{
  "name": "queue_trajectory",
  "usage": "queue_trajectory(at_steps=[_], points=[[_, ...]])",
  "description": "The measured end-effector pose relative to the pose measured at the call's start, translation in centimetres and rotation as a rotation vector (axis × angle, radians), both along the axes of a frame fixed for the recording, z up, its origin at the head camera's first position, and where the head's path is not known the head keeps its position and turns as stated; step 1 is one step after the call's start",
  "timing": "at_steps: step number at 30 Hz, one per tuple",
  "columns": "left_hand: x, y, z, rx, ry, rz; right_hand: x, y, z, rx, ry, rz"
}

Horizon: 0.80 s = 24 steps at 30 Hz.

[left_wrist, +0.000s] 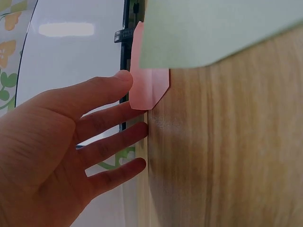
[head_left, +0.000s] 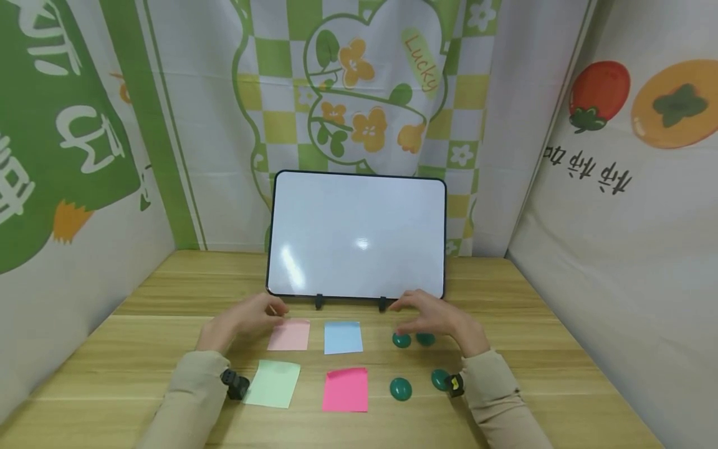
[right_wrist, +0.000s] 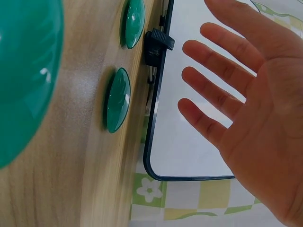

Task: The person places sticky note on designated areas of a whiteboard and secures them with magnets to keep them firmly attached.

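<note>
My left hand (head_left: pixel 250 319) reaches over the table with its fingertips right at the upper left corner of a light pink sticky note (head_left: pixel 290 335). In the left wrist view the thumb (left_wrist: pixel 106 90) overlaps the note's edge, and the other fingers stretch out spread apart. My right hand (head_left: pixel 434 313) hovers over two green round glossy magnets, the left one (head_left: pixel 401 340) and the right one (head_left: pixel 426 339). Its fingers (right_wrist: pixel 222 71) are spread and hold nothing. Beside the pink note lies a blue sticky note (head_left: pixel 343 338).
A framed whiteboard (head_left: pixel 357 234) stands at the back on black feet (head_left: pixel 319 302). Nearer me lie a green note (head_left: pixel 273 383), a bright pink note (head_left: pixel 345 390) and two more green magnets, one in the middle (head_left: pixel 401 389) and another (head_left: pixel 440 379) by my right wrist.
</note>
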<state>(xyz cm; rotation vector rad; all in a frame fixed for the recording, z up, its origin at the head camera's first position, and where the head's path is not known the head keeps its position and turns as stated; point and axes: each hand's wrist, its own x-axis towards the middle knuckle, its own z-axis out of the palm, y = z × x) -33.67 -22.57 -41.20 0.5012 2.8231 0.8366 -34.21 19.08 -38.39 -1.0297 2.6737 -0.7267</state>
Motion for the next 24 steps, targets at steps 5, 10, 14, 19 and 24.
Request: queue_trajectory(at_steps=[5,10,14,19,24], points=[[0.12,0.0,-0.04,0.003,-0.004,0.017,0.02,0.0,-0.07,-0.001,-0.023,0.0],[0.24,-0.05,-0.12,0.007,-0.009,0.033,-0.18,0.09,-0.38,0.015,-0.032,0.006],[-0.01,-0.25,-0.4,0.02,-0.001,0.021,-0.31,0.17,-0.58,0.015,-0.039,0.015],[-0.3,-0.4,-0.69,0.02,0.041,-0.008,-0.39,0.25,-0.74,0.014,-0.057,0.006],[-0.35,-0.47,-0.68,0.02,0.053,-0.024,-0.37,0.34,-0.87,0.023,-0.064,-0.01]])
